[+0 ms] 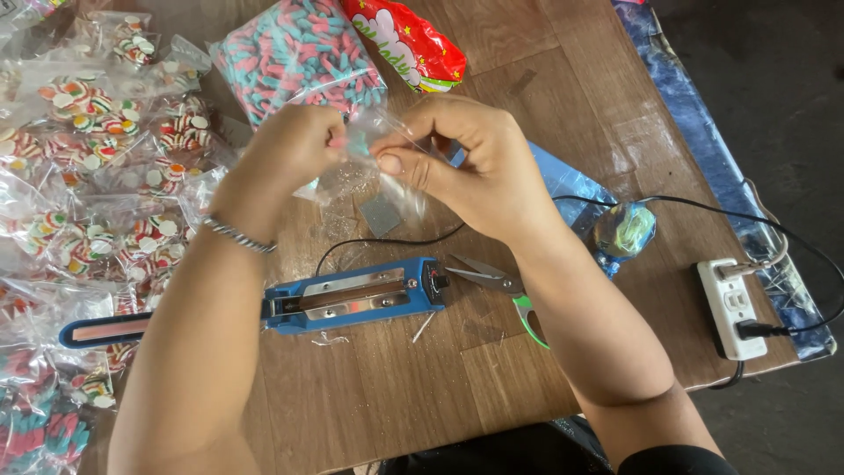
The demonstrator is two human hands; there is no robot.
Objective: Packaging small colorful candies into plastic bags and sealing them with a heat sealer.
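Observation:
Both hands are raised over a wooden table and pinch one small clear plastic bag between them. My left hand grips the bag's left edge, with a pink and blue candy at its fingertips. My right hand pinches the bag's right edge with thumb and forefinger. A metal bracelet sits on the left wrist. Below the hands lies a blue heat sealer with its bar down.
A large clear bag of pink and blue candies and a red packet lie at the back. Many small bags of round candies cover the left. Scissors, a wrapped roll and a white power strip lie right.

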